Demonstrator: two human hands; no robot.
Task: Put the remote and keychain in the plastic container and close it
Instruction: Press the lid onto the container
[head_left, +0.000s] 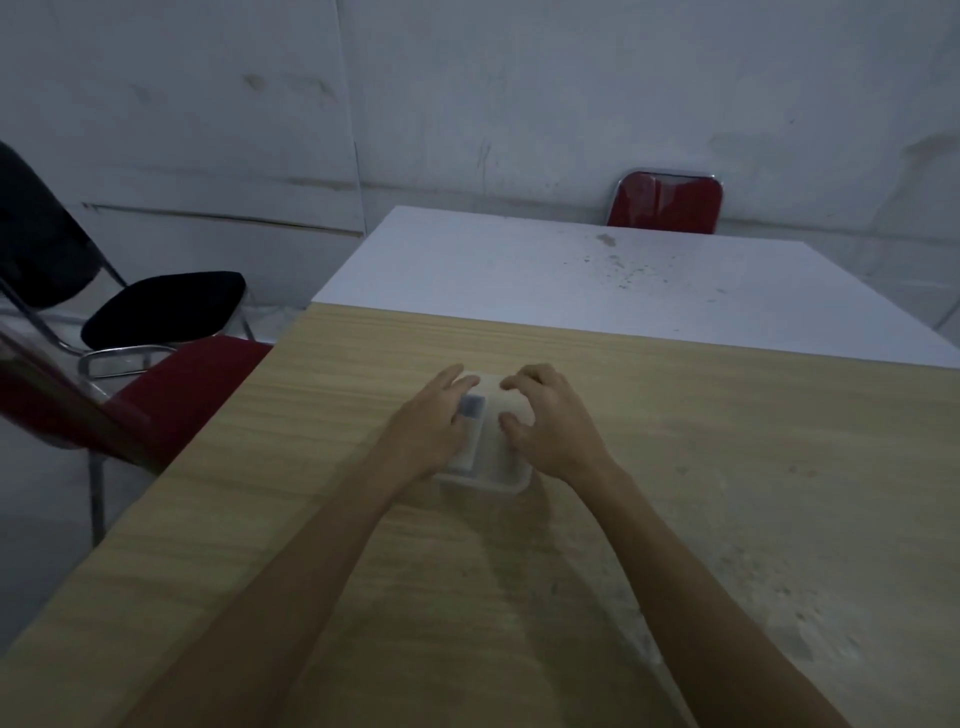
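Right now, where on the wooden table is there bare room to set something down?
Bare wood runs from the right hand to the right edge of the wooden table, and from the left hand to its left edge. The near strip is crossed by both forearms. Crowded only mid-table, where both hands lie on the plastic container.
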